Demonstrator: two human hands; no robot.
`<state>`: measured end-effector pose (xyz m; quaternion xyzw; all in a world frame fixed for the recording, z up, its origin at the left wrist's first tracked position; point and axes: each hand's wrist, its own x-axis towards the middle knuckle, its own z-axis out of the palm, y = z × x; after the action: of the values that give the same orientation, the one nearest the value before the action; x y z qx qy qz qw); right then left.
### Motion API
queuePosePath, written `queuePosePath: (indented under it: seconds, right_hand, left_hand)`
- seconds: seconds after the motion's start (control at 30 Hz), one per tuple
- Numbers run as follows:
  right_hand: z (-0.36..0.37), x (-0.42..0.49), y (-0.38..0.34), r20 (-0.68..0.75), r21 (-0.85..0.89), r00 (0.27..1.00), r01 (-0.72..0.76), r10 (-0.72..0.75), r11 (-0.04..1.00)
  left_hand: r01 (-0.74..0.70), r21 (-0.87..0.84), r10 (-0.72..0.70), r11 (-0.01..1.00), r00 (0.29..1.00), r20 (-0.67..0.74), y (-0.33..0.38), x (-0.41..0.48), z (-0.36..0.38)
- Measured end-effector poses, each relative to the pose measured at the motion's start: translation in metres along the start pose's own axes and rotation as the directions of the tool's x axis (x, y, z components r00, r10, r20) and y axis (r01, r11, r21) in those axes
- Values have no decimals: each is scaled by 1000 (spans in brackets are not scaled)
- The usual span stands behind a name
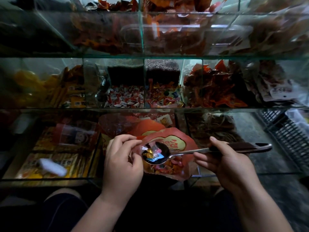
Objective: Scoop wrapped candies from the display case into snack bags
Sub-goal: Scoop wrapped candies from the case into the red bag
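Three glass tiers make up the display case [150, 56], split by upright panes into compartments heaped with red, orange and brown packets. In the middle tier one compartment holds white-and-red candies [125, 97], and the one just to its right holds a brighter mixed lot [164, 96].

Low down, in front of the bottom tier, the snack bag [177, 141] is held open. It is red-pink plastic with a cream, cloud-shaped label and red lettering. Its mouth gapes toward the person, and a layer of orange, pink and yellow sweets [165, 168] lies inside.

The left hand [122, 163] has its grip closed on the bag's left rim, thumb and fingers pinching the edge. The right hand [224, 163] has its grip clamped round the dark handle of a metal spoon [184, 152], with the thumb lying along the top.

The spoon's bowl sits in the mouth of the bag, about level with the rim. In it lie a few scooped candies [153, 154]: one gold, one pale blue, one pinkish-white.
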<state>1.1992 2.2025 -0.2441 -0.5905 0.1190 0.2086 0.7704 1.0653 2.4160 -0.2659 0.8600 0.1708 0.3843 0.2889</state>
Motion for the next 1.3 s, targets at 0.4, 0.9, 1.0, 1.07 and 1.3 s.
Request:
queuePosePath:
  seconds: [0.4,0.9,1.0,1.07,1.3]
  right_hand:
    - [-20,-16,-22,1,-22,996,91,-91,996]
    - [5,-54,-56,107,55,974,194,-199,979]
    - [14,-56,-66,126,135,971,188,-205,973]
    - [23,-51,-73,105,217,969,196,-222,956]
    - [78,15,-74,46,157,893,436,-448,886]
  left_hand:
    - [364,86,-365,928,833,416,16,-1,37]
    - [77,90,-108,993,902,417,25,30,58]
    - [-20,103,-18,994,934,356,31,60,64]
    - [-54,84,21,995,936,352,33,89,71]
    - [267,-158,-229,951,947,224,29,154,80]
